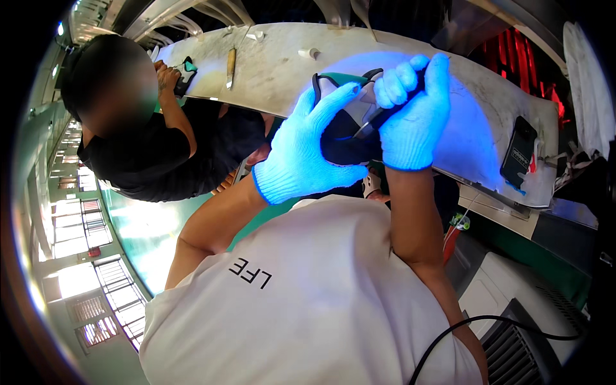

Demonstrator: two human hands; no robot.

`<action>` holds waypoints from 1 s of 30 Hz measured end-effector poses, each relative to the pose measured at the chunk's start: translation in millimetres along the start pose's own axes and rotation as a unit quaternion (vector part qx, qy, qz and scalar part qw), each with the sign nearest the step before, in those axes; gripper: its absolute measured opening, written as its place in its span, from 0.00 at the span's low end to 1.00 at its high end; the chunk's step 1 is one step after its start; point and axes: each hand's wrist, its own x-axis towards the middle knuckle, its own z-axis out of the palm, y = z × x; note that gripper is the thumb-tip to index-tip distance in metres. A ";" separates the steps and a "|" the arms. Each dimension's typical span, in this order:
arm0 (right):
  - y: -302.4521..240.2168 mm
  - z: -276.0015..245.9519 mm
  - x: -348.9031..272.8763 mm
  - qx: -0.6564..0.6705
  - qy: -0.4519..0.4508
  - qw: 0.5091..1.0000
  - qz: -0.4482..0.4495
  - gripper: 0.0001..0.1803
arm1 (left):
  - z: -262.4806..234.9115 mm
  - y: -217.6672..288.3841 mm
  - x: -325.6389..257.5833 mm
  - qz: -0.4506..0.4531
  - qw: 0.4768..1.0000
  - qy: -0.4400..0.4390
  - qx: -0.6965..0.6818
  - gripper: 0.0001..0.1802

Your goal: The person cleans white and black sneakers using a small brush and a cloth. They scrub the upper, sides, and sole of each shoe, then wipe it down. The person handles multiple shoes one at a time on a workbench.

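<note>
Both my hands wear knit gloves that look blue under a blue-violet light. My left hand [298, 151] is closed round the side of a black, grey and teal shoe [343, 125], its thumb and fingers spread along it. Above the shoe, my right hand [414, 109] is wrapped round the dark handle of a knife-like tool [367, 131]. The tool's pointed metal tip lies against or just over the shoe's side; whether it touches cannot be made out. The gloves hide part of the shoe and most of the handle.
A long, stained worktable [273, 74] runs across the far side. On it lie a wooden-handled tool [231, 67], a small white cup-like piece [309, 54] and a black phone [518, 153]. At left, a co-worker in black [144, 154] handles a similar shoe [186, 76]. A black cable [443, 333] hangs at lower right.
</note>
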 end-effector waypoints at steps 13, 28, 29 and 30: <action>14.4 31.3 -15.6 -0.045 0.071 0.996 -0.026 0.24 | 21.0 4.0 -15.1 0.025 0.996 0.086 0.020 0.53; 1.9 43.1 -6.7 -0.239 0.125 0.962 -0.042 0.21 | 28.9 -6.9 -26.4 0.011 0.993 0.100 -0.056 0.54; 1.1 38.5 1.8 -0.292 0.140 0.945 -0.055 0.21 | 24.0 -8.7 -28.4 -0.009 0.994 0.090 -0.055 0.55; -1.2 32.4 9.1 -0.344 0.155 0.924 -0.068 0.21 | 19.5 -10.9 -30.5 -0.028 0.995 0.078 -0.053 0.55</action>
